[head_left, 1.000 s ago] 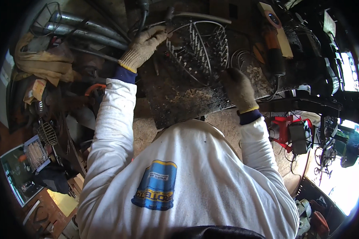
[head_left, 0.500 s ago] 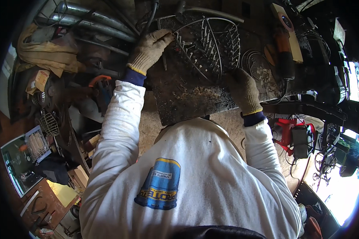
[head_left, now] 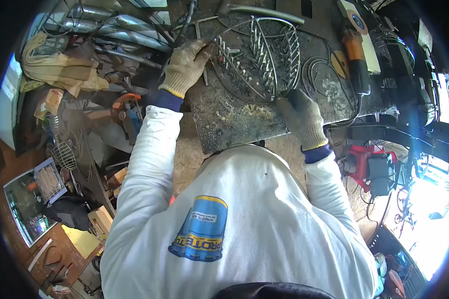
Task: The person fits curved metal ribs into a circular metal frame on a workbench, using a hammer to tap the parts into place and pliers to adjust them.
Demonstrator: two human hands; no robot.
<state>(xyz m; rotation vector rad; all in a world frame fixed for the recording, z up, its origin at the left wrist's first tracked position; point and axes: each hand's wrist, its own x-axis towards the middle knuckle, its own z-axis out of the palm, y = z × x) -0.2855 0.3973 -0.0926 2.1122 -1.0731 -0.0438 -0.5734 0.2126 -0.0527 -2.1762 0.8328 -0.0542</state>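
Note:
A leaf-shaped metal frame (head_left: 270, 55) of bent bars, with rows of short rods along its ribs, is over the dark workbench top (head_left: 237, 119). My left hand (head_left: 187, 69), in a beige knit glove, has its fingers closed at the frame's left corner. Near the frame's lower tip is my right hand (head_left: 303, 118), gloved the same way, its thumb and fingers pinching there. Its fingertips are partly hidden in shadow. Loose bits and short metal pieces lie on the bench beneath and around the frame.
An orange and black angle grinder (head_left: 355, 55) lies at the right of the bench beside a coiled cable (head_left: 314, 74). Long metal pipes (head_left: 119, 30) and a tan cloth (head_left: 60, 67) are at the far left. A red plastic item (head_left: 356, 162) stands low on the right.
The picture has become brighter. The frame's left part and its lower tip have shifted slightly, and my right hand has moved a little toward me. My left hand keeps nearly the same place.

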